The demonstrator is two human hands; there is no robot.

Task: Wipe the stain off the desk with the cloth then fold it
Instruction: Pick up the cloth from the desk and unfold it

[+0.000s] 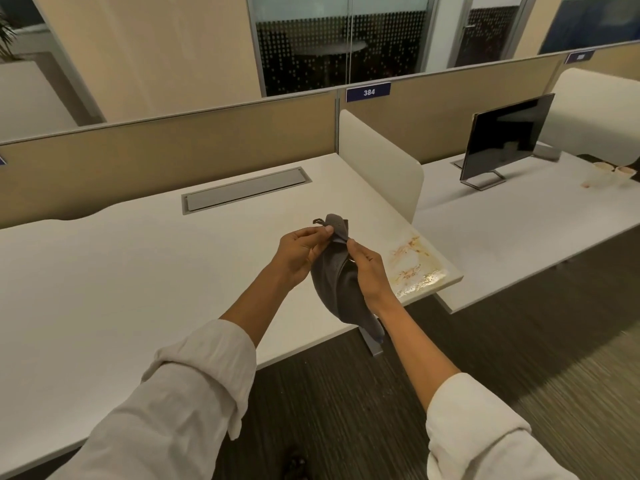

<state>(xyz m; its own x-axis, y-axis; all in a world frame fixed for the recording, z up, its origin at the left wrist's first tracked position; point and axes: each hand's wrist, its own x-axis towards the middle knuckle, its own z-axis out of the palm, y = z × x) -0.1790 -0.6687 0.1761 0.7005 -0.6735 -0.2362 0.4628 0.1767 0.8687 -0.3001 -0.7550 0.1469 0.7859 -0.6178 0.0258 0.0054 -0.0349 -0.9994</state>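
Head view: both hands' grip (341,239) on cloth (337,282)

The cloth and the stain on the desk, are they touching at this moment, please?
Apart. The head view shows the cloth held up in both hands, with bare desk between it and the stain.

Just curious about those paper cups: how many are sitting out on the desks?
2. Both stand on the neighbouring desk at far right, past the monitor: one cup and a second cup right beside it, partly cut by the frame edge. More may lie outside the view.
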